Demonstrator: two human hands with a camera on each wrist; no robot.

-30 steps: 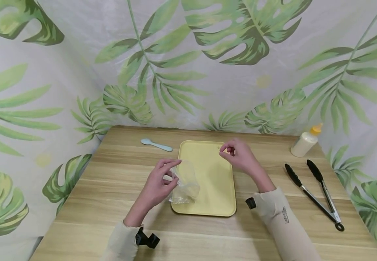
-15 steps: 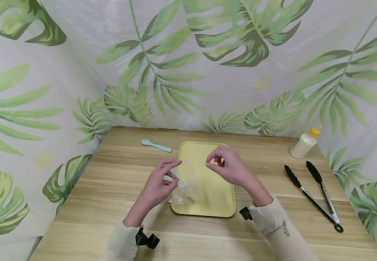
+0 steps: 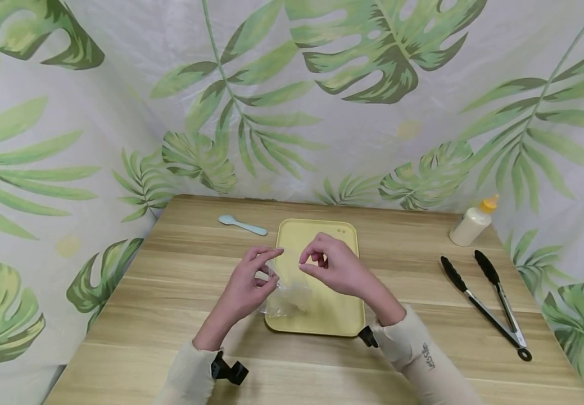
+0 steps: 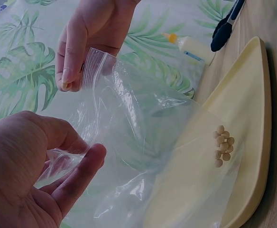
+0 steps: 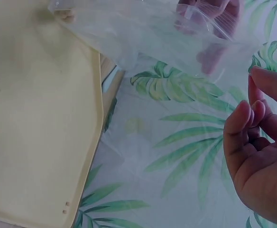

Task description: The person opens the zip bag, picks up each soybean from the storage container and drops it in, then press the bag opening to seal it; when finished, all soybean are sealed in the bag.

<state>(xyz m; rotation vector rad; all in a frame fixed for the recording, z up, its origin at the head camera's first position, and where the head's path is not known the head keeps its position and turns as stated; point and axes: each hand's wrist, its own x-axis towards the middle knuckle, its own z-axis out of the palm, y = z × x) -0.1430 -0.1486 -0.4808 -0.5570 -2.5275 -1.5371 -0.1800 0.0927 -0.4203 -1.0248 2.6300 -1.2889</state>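
Observation:
A clear zip bag [image 3: 288,297] hangs from my left hand [image 3: 245,286], whose thumb and fingers hold it near the zip edge, with the mouth toward the right. Several small tan balls [image 4: 223,146] lie at the bottom of the bag. My right hand [image 3: 336,266] is at the bag's mouth with thumb and index fingertip together; in the left wrist view a small tan ball [image 4: 65,86] just shows between them, mostly hidden. Under both hands lies a yellow tray [image 3: 339,315]. Two more small tan balls [image 3: 341,230] sit at its far right corner.
A light blue spoon [image 3: 243,225] lies behind the left hand on the wooden table [image 3: 180,270]. To the right are a bottle [image 3: 471,225] with an orange cap and black-tipped tongs [image 3: 494,315], spread apart. A leaf-print cloth [image 3: 271,112] hangs behind the table.
My right hand has moved left and toward me, from the tray's far right corner to the bag's mouth. The left hand and bag have stayed almost still.

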